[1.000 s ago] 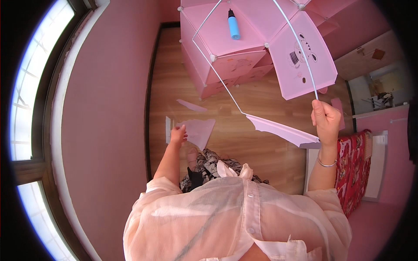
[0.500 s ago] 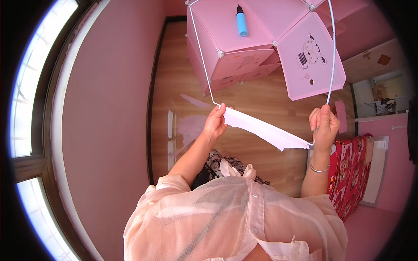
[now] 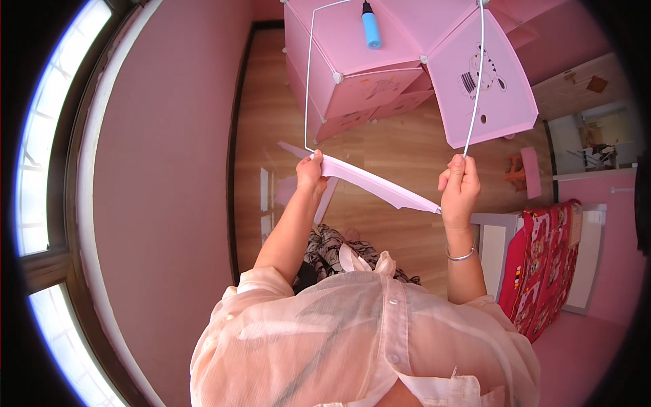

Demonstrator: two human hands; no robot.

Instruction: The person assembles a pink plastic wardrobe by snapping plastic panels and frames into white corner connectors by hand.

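Between my hands I hold a white wire frame [image 3: 308,95], its far side rising out of the top of the view. A pale pink plastic strip or panel [image 3: 373,182], seen almost edge-on, runs along the frame's near bar. My left hand [image 3: 310,175] is closed on the near-left corner, thumb on top, gripping bar and pink plastic together. Closed around the frame's right side is my right hand [image 3: 460,190], close to the strip's right end. How the plastic meets the bar is too small to tell.
Beyond the frame stands a pink panel cabinet [image 3: 373,95] with white connectors and an open printed door [image 3: 485,88]. A blue bottle-shaped object with a black tip [image 3: 371,30] lies on its top. Pink pieces [image 3: 327,200] rest on the wooden floor; a red patterned cover [image 3: 542,264] is at right.
Both hands and the wire frame have shifted left, my right hand farther than my left. The pink plastic has tilted and now looks narrower.
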